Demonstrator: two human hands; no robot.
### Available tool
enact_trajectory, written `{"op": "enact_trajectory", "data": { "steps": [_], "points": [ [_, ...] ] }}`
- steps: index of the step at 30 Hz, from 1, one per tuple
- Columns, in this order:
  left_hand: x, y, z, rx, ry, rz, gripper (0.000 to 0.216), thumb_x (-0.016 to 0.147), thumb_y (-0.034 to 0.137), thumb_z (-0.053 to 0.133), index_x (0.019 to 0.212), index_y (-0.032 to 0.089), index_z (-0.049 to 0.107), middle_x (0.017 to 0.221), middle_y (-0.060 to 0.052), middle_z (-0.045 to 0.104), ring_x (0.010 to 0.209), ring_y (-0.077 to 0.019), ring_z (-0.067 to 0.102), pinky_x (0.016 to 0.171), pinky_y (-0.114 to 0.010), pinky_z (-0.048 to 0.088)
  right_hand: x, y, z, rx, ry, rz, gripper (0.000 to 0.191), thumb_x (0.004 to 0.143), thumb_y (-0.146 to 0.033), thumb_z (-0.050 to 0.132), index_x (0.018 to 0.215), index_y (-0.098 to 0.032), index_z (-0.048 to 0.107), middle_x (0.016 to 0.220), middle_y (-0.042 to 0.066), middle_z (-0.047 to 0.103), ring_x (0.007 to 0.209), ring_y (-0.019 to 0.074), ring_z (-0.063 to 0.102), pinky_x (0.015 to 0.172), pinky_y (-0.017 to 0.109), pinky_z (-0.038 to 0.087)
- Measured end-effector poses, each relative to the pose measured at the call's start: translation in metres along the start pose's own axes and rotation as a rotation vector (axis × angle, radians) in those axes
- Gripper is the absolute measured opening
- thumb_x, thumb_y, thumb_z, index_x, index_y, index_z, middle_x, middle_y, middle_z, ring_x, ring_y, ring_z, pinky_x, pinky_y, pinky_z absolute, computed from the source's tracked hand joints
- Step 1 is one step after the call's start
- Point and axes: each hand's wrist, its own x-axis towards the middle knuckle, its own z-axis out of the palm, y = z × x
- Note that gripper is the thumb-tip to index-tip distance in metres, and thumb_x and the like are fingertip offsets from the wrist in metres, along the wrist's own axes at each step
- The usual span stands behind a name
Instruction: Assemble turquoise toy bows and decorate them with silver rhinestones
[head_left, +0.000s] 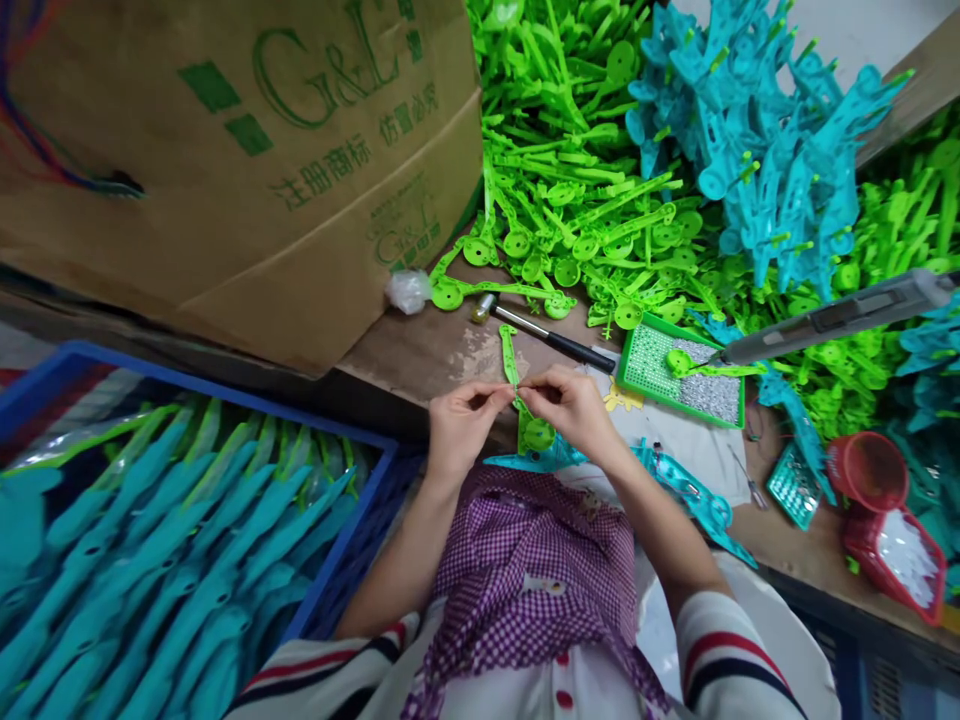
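Both my hands meet at a lime-green plastic part [509,355] at the bench's front edge. The fingers of my left hand [469,418] pinch at its middle, where thumb and fingertips come together. From the other side, my right hand [568,405] pinches at the same spot; any small piece between the fingertips is too small to make out. Below them, the part's round green end [538,434] shows above a turquoise plastic shell [540,460] near my lap. Behind the hands lies a black-handled hammer [574,348].
A green tray [739,410] of small metal pieces stands right, under a hanging electric screwdriver [832,318]. Green parts [570,200] and turquoise shells [757,130] are heaped behind. A large carton [300,220] stands left, above a blue crate [360,430] of turquoise pieces. Red containers [870,475] sit far right.
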Motion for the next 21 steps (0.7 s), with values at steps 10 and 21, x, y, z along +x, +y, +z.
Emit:
{"op": "enact_trajectory", "data": {
  "steps": [10, 21],
  "points": [
    [0.012, -0.017, -0.006, 0.098, -0.009, 0.061, 0.025, 0.082, 0.042, 0.075, 0.091, 0.020, 0.080, 0.088, -0.004, 0.078, 0.078, -0.0186, 0.072, 0.077, -0.028, 0.058, 0.026, 0.026, 0.019, 0.195, -0.036, 0.214, 0.020, 0.072, -0.030, 0.062, 0.081, -0.015, 0.072, 0.059, -0.006, 0.047, 0.055, 0.0079, 0.038, 0.054, 0.021, 0.031],
    [0.108, -0.024, -0.025, 0.536, -0.645, 0.515, 0.034, 0.097, 0.029, 0.049, 0.122, 0.022, 0.071, 0.141, -0.009, 0.061, 0.131, -0.0240, 0.056, 0.115, -0.043, 0.040, 0.075, 0.068, 0.036, -0.089, 0.007, 0.284, 0.016, 0.072, -0.031, 0.060, 0.072, -0.017, 0.066, 0.064, -0.003, 0.060, 0.063, 0.0112, 0.052, 0.061, 0.022, 0.035]
  ]
}}
